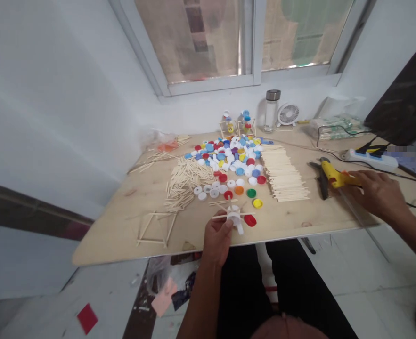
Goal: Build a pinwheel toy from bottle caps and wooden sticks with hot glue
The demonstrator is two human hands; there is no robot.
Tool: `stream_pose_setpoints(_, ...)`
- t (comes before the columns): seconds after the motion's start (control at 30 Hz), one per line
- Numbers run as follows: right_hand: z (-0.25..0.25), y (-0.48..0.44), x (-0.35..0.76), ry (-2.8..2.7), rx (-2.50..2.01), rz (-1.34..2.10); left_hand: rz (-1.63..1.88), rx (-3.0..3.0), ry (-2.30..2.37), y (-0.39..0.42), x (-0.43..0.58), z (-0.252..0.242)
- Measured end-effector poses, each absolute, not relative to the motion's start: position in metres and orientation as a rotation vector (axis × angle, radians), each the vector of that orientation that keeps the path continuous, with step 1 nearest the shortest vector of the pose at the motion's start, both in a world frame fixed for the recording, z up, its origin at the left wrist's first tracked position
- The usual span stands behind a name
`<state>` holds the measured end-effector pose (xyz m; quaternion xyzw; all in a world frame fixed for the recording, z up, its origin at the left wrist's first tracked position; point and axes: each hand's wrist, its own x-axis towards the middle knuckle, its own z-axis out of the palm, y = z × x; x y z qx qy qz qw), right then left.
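Sticks [219, 217] poke out all round a white cap [234, 217], pinched in the left hand [217, 238] by the front edge of the table [116, 230]. At three o'clock from it, the right hand [377, 193] curls around a yellow glue gun [337, 178]. Colourful caps [229, 157] lie at twelve o'clock.

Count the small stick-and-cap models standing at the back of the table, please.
2. The left model stands beside the right model, both behind the cap pile, left of the bottle. I see none hidden.
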<state>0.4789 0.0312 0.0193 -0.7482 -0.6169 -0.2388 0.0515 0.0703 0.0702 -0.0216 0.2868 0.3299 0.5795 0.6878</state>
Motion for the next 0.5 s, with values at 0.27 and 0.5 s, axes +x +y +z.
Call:
stream_pose_setpoints(0.27,0.022,0.057,0.474,-1.963,-2.374,-0.542,1.333,0.652,0.728,0.069,0.072,-0.024)
stream_pose_setpoints(0.5,0.033,0.053,0.472,-1.738,-2.464,-0.287,1.379,0.648,0.713,0.069,0.075,-0.025)
